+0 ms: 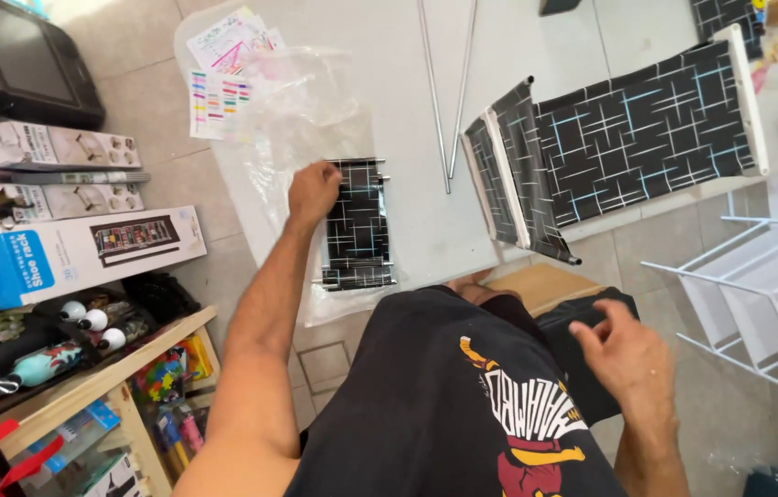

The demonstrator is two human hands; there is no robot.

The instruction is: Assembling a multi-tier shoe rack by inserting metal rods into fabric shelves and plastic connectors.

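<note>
My left hand (312, 190) rests with curled fingers on the left edge of a folded black fabric panel (357, 225) with a thin white and blue line pattern, lying on a white table (407, 92). Whether the fingers pinch the fabric I cannot tell. Clear plastic wrapping (301, 110) lies beneath and behind the panel. My right hand (623, 354) hovers low by my lap, fingers loosely spread, holding nothing. A larger panel of the same fabric (646, 133), stretched on white rods, lies to the right on the table.
Thin metal rods (449, 92) lie on the table's middle. Printed colourful sheets (223, 64) sit at its far left corner. A white wire frame (757, 294) stands at right. Boxes (67, 253), bottles and a wooden shelf (113, 377) crowd the left floor.
</note>
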